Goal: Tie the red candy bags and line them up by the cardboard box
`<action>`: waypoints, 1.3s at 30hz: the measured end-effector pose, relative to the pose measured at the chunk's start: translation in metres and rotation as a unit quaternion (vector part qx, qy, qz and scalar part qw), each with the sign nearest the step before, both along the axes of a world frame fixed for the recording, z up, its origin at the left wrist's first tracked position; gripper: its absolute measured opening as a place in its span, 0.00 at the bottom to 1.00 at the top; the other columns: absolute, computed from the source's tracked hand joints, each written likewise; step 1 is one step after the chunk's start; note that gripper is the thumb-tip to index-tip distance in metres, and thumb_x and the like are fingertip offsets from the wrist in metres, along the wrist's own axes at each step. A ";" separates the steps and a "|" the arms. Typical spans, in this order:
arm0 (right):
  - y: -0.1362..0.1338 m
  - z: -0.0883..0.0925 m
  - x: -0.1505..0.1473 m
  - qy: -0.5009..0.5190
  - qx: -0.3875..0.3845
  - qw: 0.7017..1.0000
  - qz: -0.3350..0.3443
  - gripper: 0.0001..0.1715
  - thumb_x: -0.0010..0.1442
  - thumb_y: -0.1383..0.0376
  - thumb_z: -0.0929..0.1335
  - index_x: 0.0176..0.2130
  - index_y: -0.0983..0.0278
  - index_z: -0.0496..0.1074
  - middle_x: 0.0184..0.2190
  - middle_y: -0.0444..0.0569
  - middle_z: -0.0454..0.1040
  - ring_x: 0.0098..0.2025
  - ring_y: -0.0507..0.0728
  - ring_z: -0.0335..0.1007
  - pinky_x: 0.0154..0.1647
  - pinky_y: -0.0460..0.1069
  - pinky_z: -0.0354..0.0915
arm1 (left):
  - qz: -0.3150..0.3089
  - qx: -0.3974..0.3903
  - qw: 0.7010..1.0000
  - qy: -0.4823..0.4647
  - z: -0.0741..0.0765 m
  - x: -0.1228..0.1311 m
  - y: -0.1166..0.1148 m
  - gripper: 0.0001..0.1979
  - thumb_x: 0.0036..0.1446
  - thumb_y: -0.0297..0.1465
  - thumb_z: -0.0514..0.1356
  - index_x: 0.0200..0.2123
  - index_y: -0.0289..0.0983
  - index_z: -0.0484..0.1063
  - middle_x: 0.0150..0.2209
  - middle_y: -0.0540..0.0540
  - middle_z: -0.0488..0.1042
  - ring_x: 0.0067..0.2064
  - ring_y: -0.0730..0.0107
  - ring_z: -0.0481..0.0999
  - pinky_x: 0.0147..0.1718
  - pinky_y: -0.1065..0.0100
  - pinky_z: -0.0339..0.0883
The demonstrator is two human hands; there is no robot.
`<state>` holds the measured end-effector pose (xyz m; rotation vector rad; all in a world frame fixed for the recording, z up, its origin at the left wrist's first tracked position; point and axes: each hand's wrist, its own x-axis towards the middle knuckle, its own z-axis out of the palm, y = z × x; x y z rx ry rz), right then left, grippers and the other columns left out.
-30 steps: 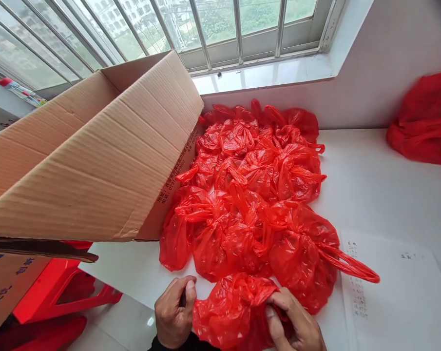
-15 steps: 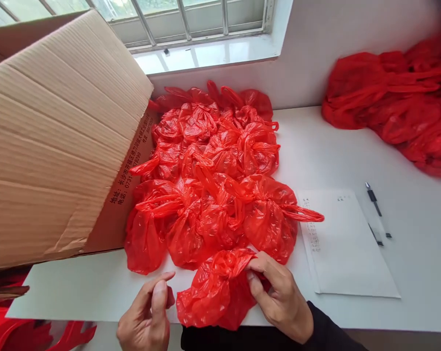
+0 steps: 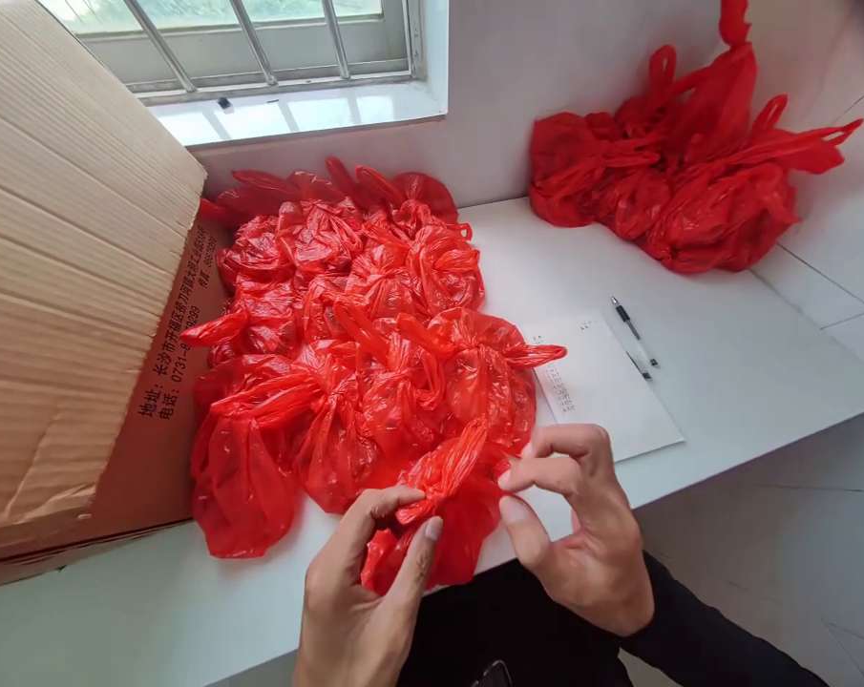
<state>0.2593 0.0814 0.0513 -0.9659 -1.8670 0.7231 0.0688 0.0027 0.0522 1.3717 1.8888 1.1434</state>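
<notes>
A small red plastic bag [image 3: 469, 530] lies at the front edge of the white counter [image 3: 732, 363], its twisted handle sticking up. My left hand [image 3: 360, 596] pinches that handle between thumb and forefinger. My right hand [image 3: 581, 539] hovers at the bag's right side with fingers spread, its thumb and forefinger tips close to the plastic but holding nothing. Just behind lies a pile of several tied red bags [image 3: 360, 324].
A large cardboard box [image 3: 66, 286] lies on its side at the left, its opening against the pile. A printed sheet of paper [image 3: 607, 391] and a pen [image 3: 633, 329] lie to the right. Another heap of red bags [image 3: 682, 181] sits at the back right, below the wall. A barred window [image 3: 260, 38] is behind.
My left hand has come up and pinched the bag's handle. My right hand has let go of the bag and opened. The view has swung to the right.
</notes>
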 end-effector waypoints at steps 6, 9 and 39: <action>-0.015 0.023 -0.015 -0.078 0.001 0.992 0.099 0.07 0.64 0.71 0.69 0.42 0.61 0.71 0.36 0.46 0.73 0.39 0.57 0.66 0.43 0.55 0.64 | 0.030 0.070 0.996 -0.047 -0.004 0.015 -0.017 0.09 0.59 0.32 0.66 0.44 0.46 0.75 0.38 0.52 0.79 0.39 0.71 0.80 0.40 0.73 0.75; -0.018 0.021 -0.020 -0.102 -0.047 0.988 0.102 0.03 0.66 0.68 0.68 0.42 0.62 0.71 0.36 0.46 0.73 0.39 0.58 0.65 0.43 0.55 0.62 | 0.037 0.102 0.992 -0.057 -0.007 0.018 -0.023 0.09 0.59 0.29 0.66 0.43 0.47 0.76 0.40 0.52 0.79 0.41 0.71 0.80 0.43 0.73 0.76; -0.008 0.018 -0.007 -0.049 -0.228 0.961 0.146 0.06 0.67 0.62 0.68 0.42 0.61 0.74 0.25 0.39 0.69 0.27 0.51 0.65 0.29 0.46 0.62 | 0.071 0.058 0.992 -0.082 -0.006 0.018 -0.017 0.08 0.59 0.38 0.65 0.41 0.44 0.78 0.39 0.49 0.80 0.40 0.68 0.81 0.41 0.72 0.77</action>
